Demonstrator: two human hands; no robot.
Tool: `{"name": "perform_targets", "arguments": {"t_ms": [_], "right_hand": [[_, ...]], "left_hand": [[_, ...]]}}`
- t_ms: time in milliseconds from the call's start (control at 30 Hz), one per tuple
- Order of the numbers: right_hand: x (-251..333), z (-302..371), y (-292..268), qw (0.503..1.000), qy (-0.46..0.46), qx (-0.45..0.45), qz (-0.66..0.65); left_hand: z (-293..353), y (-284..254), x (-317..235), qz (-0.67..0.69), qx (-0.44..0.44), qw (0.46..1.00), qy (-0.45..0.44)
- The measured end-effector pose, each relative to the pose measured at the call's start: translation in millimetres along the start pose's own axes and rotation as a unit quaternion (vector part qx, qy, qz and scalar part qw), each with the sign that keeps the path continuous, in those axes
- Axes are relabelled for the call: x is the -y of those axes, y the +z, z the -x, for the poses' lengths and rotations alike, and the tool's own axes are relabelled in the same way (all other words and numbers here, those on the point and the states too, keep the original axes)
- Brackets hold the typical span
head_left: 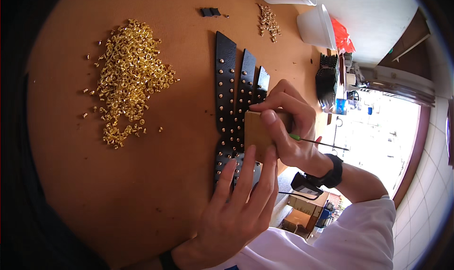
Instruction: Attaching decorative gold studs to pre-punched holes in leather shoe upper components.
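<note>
A black leather piece [224, 88], cut into strips and dotted with gold rivets, lies on the brown work surface. My right hand [298, 123] is closed around a tan wooden block [257, 132] that rests over the strips. In the same hand sits a thin tool with a green handle [294, 137]; its dark metal shaft points right, and its kind I cannot tell. My left hand [243, 206] lies with fingers stretched and apart over the lower end of the leather. Two of its fingertips touch the block's near edge. The block hides part of the leather.
A big heap of gold rivet pieces [130, 76] spreads at the left, with strays around it. Farther back are a smaller rivet pile [268, 23], small black scraps [210, 12], a white tub [316, 28] and a red plastic bag [342, 35]. Black strips [327, 78] lie at right.
</note>
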State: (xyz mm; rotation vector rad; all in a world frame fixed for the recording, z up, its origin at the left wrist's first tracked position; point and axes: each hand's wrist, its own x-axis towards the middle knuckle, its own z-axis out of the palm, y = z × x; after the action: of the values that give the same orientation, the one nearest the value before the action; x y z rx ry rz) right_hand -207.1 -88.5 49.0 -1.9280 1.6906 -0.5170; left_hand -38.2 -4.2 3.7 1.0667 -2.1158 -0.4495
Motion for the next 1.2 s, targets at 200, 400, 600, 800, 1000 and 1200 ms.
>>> {"name": "perform_targets", "arguments": {"t_ms": [200, 400, 600, 800, 1000, 1200], "right_hand": [[-10.1, -0.8, -0.4, 0.999, -0.050, 0.010, 0.011], [-5.5, -0.9, -3.2, 0.998, -0.027, 0.007, 0.052], [-2.1, 5.3, -2.6, 1.000, 0.013, 0.005, 0.020], [-7.1, 6.8, -5.6, 0.999, 0.008, 0.028, -0.030], [-8.1, 2.8, -1.6, 0.999, -0.032, 0.022, 0.016], [-4.2, 1.3, -3.4, 0.997, -0.023, 0.011, 0.075]], "left_hand": [[-0.1, -1.7, 0.6, 0.001, 0.014, 1.000, 0.002], [-0.4, -2.3, -0.3, 0.011, 0.021, 1.000, 0.002], [-1.6, -1.6, -0.2, 0.008, 0.020, 1.000, 0.000], [-1.1, -0.6, -1.1, 0.006, 0.015, 1.000, 0.005], [-1.3, 0.4, -2.5, 0.006, 0.006, 1.000, -0.001], [-4.6, -7.0, -2.3, -0.002, 0.045, 0.999, -0.001]]}}
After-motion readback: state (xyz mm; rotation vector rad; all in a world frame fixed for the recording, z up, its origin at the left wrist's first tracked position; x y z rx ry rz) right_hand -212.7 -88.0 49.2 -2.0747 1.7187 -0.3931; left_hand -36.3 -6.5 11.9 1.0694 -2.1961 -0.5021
